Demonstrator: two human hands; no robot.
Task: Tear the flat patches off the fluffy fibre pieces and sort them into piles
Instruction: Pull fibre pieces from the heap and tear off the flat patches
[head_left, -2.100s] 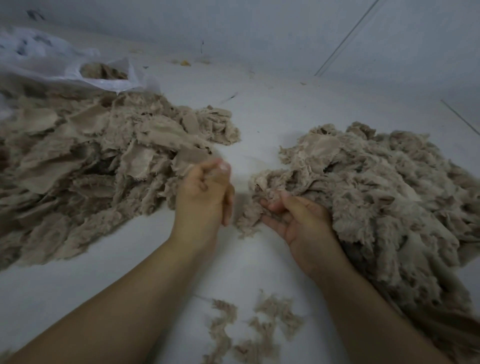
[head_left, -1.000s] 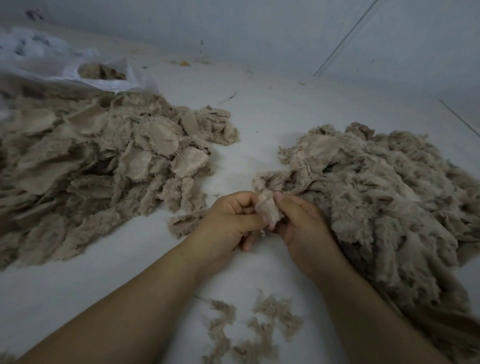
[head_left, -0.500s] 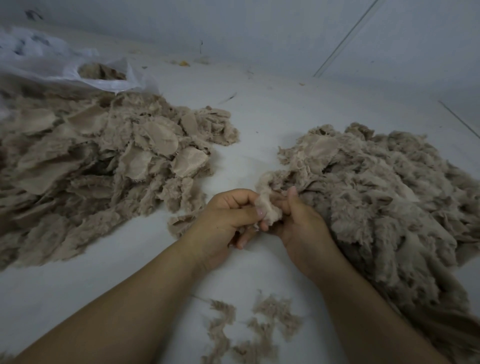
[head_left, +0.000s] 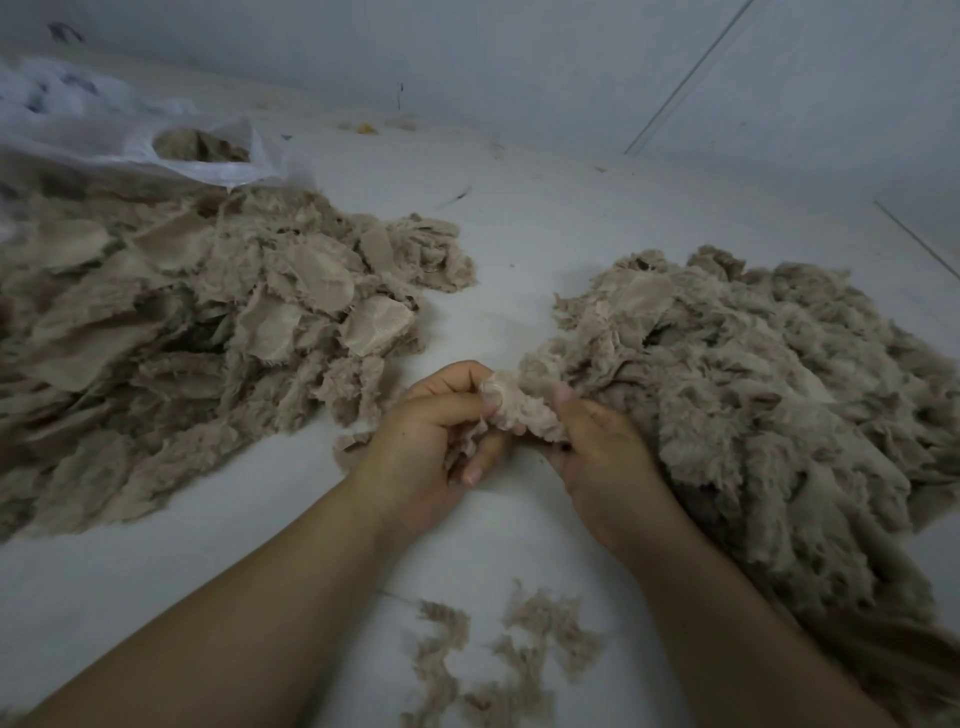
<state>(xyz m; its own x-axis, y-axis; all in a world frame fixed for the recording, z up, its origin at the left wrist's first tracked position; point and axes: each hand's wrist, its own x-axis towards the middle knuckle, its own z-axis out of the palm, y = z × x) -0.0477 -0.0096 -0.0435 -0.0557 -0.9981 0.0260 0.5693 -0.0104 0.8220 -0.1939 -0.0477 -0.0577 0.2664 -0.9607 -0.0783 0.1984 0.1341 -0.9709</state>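
Observation:
A small beige fluffy fibre piece (head_left: 524, 410) is pinched between both hands at the centre of the white surface. My left hand (head_left: 421, 447) grips its left edge, where a flat mesh patch (head_left: 493, 387) shows at my thumb. My right hand (head_left: 602, 452) holds its right side. A big heap of fluffy fibre pieces (head_left: 769, 410) lies right behind my right hand. On the left spreads a pile of flat patches and pieces (head_left: 208, 332).
A white plastic bag (head_left: 130, 140) holding more beige material lies at the back left. Several loose fibre scraps (head_left: 498, 660) lie between my forearms. A grey wall (head_left: 519, 57) runs along the back of the white surface (head_left: 519, 223).
My left hand came back from the left pile to meet my right hand. Both took hold of one fibre piece from the heap's edge and have been working it between the fingers.

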